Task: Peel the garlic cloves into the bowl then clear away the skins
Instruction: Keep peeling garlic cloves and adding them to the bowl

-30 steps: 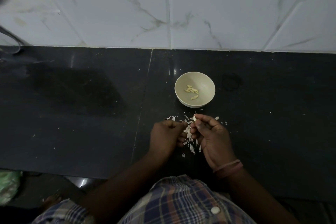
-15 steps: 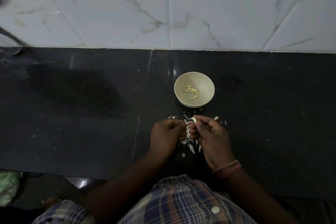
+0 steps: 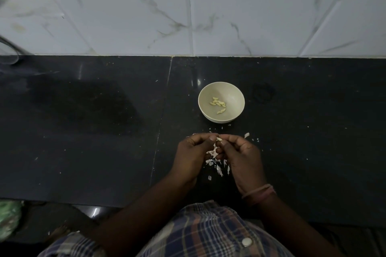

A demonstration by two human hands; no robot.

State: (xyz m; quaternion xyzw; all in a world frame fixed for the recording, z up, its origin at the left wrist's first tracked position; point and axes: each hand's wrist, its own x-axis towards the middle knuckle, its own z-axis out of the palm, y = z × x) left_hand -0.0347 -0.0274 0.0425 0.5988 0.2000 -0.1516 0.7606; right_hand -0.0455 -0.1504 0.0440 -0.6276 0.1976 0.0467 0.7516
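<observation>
A cream bowl (image 3: 229, 92) stands on the black counter (image 3: 83, 131) and holds several peeled garlic cloves (image 3: 218, 104). Just in front of the bowl, my left hand (image 3: 192, 152) and my right hand (image 3: 242, 154) meet at their fingertips. Both pinch one small garlic clove (image 3: 218, 138) between thumbs and forefingers. White garlic skins (image 3: 217, 166) lie scattered on the counter under and between my hands, with one larger piece (image 3: 246, 135) beside my right hand. My fingers hide most of the clove.
A white marble-tiled wall (image 3: 208, 16) runs along the back of the counter. A seam (image 3: 160, 131) in the counter runs left of the bowl. A faint ring mark (image 3: 262, 92) lies right of the bowl. A green bag (image 3: 8, 219) sits below the counter's front edge at the left.
My left hand has closed in so its fingertips now meet my right hand's on the clove. The bowl and skins stay in place.
</observation>
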